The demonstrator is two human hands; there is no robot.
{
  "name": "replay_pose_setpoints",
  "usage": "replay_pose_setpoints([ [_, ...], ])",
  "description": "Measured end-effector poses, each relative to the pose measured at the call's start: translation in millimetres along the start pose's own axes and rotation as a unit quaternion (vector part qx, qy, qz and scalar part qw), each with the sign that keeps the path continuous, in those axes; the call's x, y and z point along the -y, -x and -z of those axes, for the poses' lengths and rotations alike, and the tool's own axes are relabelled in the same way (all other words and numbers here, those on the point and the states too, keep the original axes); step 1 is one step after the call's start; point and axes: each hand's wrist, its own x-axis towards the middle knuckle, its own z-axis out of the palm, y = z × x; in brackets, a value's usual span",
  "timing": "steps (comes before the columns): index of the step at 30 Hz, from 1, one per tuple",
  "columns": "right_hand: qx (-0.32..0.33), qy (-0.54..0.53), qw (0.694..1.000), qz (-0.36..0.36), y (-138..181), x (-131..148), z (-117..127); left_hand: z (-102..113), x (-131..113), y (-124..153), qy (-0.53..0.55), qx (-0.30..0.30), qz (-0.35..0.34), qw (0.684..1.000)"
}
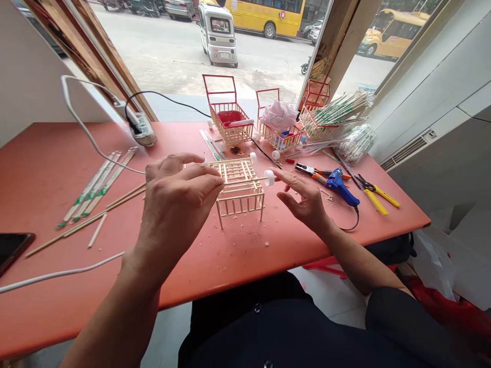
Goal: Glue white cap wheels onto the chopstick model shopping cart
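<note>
A small cart frame of thin wooden sticks (241,205) stands on the table between my hands, apparently upside down. One wooden stick (245,181) lies across its top, with a white bottle cap (269,178) as a wheel on its right end. My left hand (174,197) is closed, thumb and fingers pinching near the stick's left end; the hand hides that end. On the right, my right hand (303,199) is open, its index fingertip at the cap and its thumb apart. Another white cap (253,158) sits at the frame's far corner.
Behind stand finished-looking carts with red handles (232,122). Pliers (318,173), a blue glue gun (341,187) and yellow-handled cutters (376,195) lie to the right. Loose sticks (84,220), wrapped chopsticks (95,186), a phone (13,249) and a white cable (76,273) are left.
</note>
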Motion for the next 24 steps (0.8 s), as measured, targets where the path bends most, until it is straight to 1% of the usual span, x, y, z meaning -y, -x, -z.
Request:
replay_pose_setpoints([
  [4,0.005,0.008,1.000,-0.015,0,0,0,-2,0,1,-0.008,-0.022,-0.010,1.000],
  [7,0.004,0.003,1.000,-0.010,0,1,0,-6,-4,-2,-0.011,-0.028,-0.027,0.999],
  [13,0.006,0.009,1.000,-0.012,1,-1,0,-25,-15,-12,-0.012,-0.023,-0.084,0.996],
  [18,0.002,0.000,1.000,-0.006,1,-2,-1,-38,-11,-16,-0.025,-0.028,-0.090,0.995],
  [20,0.004,0.005,1.000,-0.011,1,-2,-1,-40,-10,-16,-0.022,-0.034,-0.093,0.995],
  [24,0.000,0.000,1.000,0.010,2,-4,-1,-41,-11,-17,-0.012,-0.050,-0.095,0.994],
])
